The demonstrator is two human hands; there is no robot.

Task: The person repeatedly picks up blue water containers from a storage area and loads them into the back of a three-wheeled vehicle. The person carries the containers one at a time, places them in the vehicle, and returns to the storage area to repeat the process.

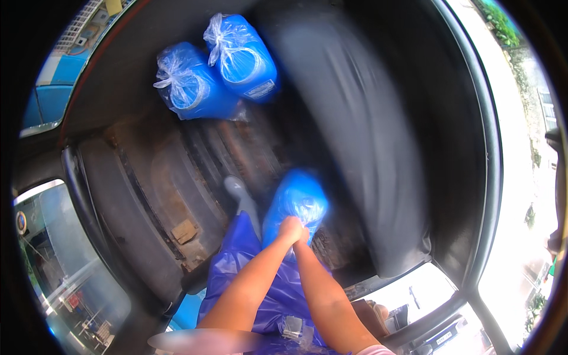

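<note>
Left hand: the left hand point(290, 228) seems closed on the top of a clear plastic bag point(309, 209).
Right hand: the right hand point(304, 236) meets it; its grip I cannot tell.
Blue container: the blue container point(297, 182) is inside this bag, in front of the purple apron point(228, 263), near the grey boot point(236, 187).
Risk: thin plastic could tear under the weight, and the container could hit the boot.
Unclear: blur hides whether it touches the floor point(163, 163); most fingers are hidden.
</note>
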